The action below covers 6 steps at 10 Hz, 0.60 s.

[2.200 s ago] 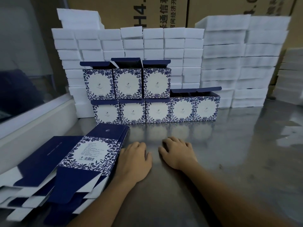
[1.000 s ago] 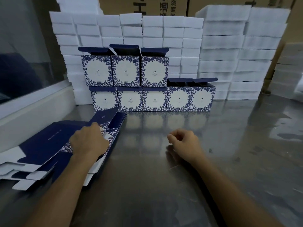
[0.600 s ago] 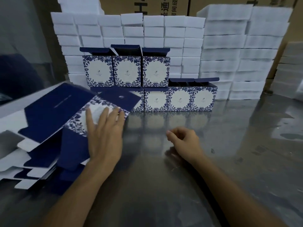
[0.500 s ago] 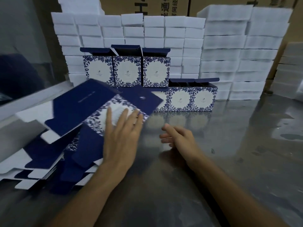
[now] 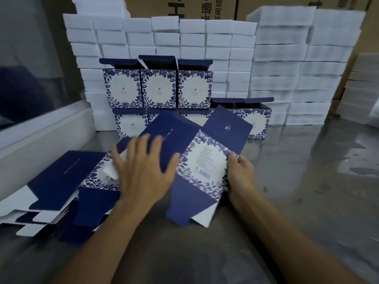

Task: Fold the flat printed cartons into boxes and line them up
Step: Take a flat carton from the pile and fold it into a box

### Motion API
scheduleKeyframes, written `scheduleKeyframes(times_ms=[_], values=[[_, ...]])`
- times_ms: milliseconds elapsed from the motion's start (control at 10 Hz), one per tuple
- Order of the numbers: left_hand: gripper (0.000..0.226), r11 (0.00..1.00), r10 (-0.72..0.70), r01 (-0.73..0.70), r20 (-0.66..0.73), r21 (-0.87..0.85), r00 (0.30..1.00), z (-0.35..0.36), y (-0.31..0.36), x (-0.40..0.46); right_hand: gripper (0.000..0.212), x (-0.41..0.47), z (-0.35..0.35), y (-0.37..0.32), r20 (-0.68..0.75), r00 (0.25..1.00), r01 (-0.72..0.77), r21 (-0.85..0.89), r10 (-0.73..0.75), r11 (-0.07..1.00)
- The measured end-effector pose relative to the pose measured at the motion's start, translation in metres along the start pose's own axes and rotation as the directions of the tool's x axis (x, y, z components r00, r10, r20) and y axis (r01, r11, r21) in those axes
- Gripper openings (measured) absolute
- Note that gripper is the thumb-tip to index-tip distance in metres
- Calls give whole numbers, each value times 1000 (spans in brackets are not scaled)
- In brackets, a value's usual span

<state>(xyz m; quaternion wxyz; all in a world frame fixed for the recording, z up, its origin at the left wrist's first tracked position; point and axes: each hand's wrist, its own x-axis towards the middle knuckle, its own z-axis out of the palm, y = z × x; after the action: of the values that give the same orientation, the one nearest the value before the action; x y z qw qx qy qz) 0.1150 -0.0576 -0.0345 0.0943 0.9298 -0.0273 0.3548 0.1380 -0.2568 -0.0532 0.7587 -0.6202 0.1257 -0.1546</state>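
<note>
A flat carton [image 5: 207,160], navy with a blue floral panel, is tilted up off the steel table in front of me. My left hand [image 5: 143,173] lies spread against its left half. My right hand [image 5: 239,177] grips its right edge, thumb on the floral panel. A stack of flat cartons [image 5: 57,187] lies at the lower left. Folded boxes [image 5: 158,89] with open lids stand in two rows at the back, three on top and several below, some hidden behind the carton.
Walls of white foam blocks [image 5: 287,58] stand behind the boxes, with brown shipping cartons [image 5: 205,7] behind those. A white ledge [image 5: 41,128] under a glass pane runs along the left. The steel table [image 5: 317,191] stretches away on the right.
My left hand has pulled the top carton off the stack and carried it right to the table's middle. My right hand has opened and taken hold of its right edge.
</note>
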Motion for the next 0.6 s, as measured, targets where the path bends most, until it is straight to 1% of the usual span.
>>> scheduleKeyframes(times_ms=[100,200,300,400,500,600], values=[[59,971,-182,196,111,-135,977,-5,-23,1,24,7,-14,-7,-68,998,16,1,-16,1000],[51,841,-266,360,272,-403,925,-4,-27,4,27,11,-25,-12,-86,996,-4,-42,0,999],[42,594,-275,491,413,-637,868,-2,-25,6,18,13,-34,-21,-58,996,-65,58,68,996],[32,291,-223,645,606,-706,764,-6,-26,8,29,9,-41,-33,23,992,-123,191,121,974],[23,140,-204,720,692,-679,692,-10,-17,14,40,2,-41,-42,-23,994,-93,377,110,922],[31,-105,-95,711,719,-695,688,-10,-3,7,44,12,-32,-39,-165,984,7,416,68,909]])
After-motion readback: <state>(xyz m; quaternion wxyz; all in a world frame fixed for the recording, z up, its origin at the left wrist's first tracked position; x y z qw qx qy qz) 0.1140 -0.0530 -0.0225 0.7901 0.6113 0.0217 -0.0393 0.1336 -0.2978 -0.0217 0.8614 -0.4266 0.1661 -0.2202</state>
